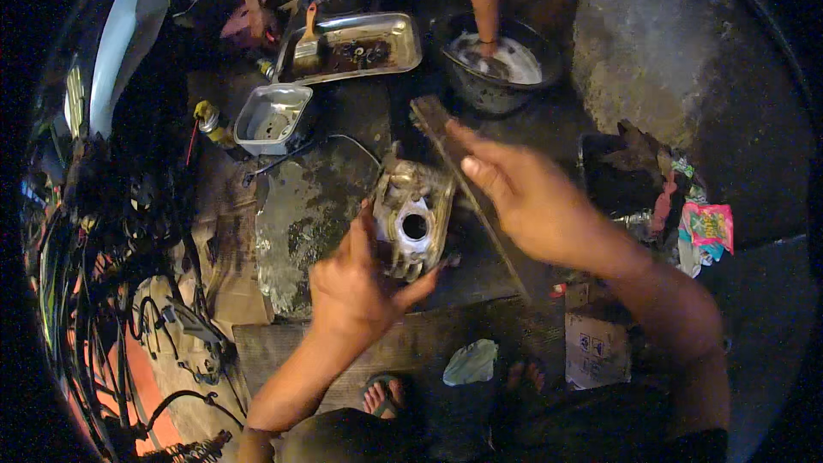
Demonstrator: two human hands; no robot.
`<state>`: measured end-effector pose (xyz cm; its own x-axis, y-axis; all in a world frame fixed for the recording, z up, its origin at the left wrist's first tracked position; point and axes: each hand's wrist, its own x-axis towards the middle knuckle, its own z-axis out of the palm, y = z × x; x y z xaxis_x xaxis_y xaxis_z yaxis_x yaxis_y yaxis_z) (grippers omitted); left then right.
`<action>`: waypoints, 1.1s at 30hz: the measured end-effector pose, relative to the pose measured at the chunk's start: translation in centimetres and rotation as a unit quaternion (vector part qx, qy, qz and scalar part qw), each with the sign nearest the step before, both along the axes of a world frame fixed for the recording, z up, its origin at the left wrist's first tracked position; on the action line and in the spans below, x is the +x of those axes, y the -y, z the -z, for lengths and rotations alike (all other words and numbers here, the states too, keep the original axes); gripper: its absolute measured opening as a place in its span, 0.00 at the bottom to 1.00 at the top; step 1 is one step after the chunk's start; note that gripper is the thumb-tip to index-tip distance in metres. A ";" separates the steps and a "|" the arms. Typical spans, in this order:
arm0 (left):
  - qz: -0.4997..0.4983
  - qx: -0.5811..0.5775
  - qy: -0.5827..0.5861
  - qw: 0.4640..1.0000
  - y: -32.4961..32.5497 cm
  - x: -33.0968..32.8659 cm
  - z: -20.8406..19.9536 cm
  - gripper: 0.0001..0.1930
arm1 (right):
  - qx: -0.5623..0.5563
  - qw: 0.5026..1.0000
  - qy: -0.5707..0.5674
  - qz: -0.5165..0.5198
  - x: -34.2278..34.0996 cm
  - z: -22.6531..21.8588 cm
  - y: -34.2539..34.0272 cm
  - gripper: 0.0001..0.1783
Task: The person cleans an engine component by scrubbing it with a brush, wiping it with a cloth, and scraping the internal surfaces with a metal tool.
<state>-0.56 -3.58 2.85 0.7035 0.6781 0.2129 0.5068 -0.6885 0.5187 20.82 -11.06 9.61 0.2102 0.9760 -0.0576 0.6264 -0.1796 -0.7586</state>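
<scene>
Your left hand (351,279) grips a metal casting (414,208) from its near side, fingers along the left edge and thumb along the right. The casting sits in front of you, near the middle of the view: blocky and finned at its near end, dull and grimy over most of its face, with a paler, smoother flange ringing a round, dark bore. Your right hand (536,206) is closed around a long, narrow brown bar (439,130), slanted just beside the casting's right side; motion blur softens it, and you cannot tell whether the two touch.

Beyond the casting, a shiny rectangular metal tray (417,43) holds dark, oily liquid and a flat paintbrush (308,45) with pale bristles. Near it stands a smaller, square-sided metal pan (297,96) with rounded corners. To the right, a co-worker's hand (489,47) dips into a round black basin (490,99) of whitish, sudsy liquid. Below your left wrist runs a grainy wooden plank (291,343), with a rough, pitted slab (296,231) past it. A tan cardboard box (596,347) stands near your right forearm
</scene>
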 end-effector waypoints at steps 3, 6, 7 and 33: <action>0.136 -0.036 -0.018 0.990 -4.4 -1.9 -2.1 0.52 | 0.140 0.985 0.093 0.040 2.0 1.7 1.9 0.31; 0.191 -0.100 -0.029 0.976 -8.3 -4.1 -2.5 0.46 | -0.142 0.985 -0.042 0.089 2.4 -0.5 5.0 0.33; 0.208 -0.110 -0.027 0.972 -8.6 -3.9 -2.7 0.46 | -0.144 0.984 -0.046 0.097 2.7 0.5 6.1 0.33; -0.028 -0.366 0.300 0.880 -6.8 -8.0 6.5 0.28 | -0.107 0.969 -0.212 0.074 -2.6 3.0 7.9 0.27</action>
<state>-8.52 3.17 -3.70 0.5741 0.8184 0.0261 0.0121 -0.0403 0.9991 18.25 -19.01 6.61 0.2594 0.8933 -0.3670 0.2221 -0.4250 -0.8775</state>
